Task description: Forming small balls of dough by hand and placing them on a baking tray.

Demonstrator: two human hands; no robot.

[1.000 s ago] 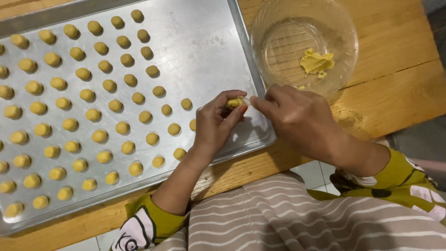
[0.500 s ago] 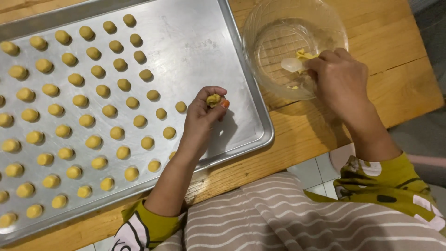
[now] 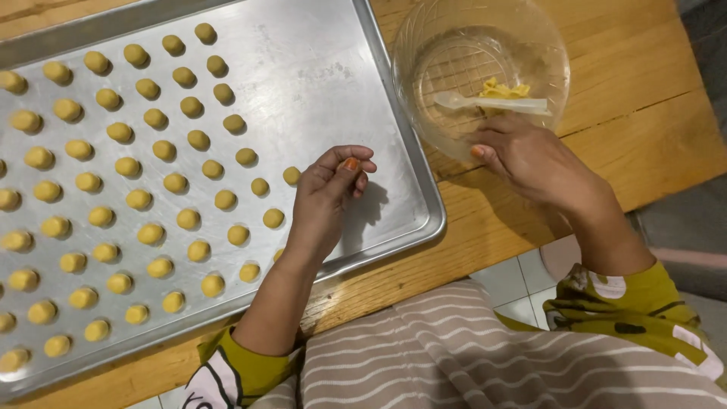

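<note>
A: Which items are cut off or hidden?

B: The baking tray (image 3: 394, 151) runs past the left edge, cropping dough balls (image 3: 9, 80) there. The left hand (image 3: 327, 198) curls inward; any content between its fingers cannot be determined. The right hand (image 3: 530, 155) covers the clear bowl (image 3: 424, 45) near rim.

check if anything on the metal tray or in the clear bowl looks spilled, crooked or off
Nothing stands out. The small yellow dough balls sit in fairly even rows on the silver metal baking tray, none squashed or toppled. The clear plastic bowl stands upright on the wooden table, holding a scrap of yellow dough and a pale scraper.
</note>
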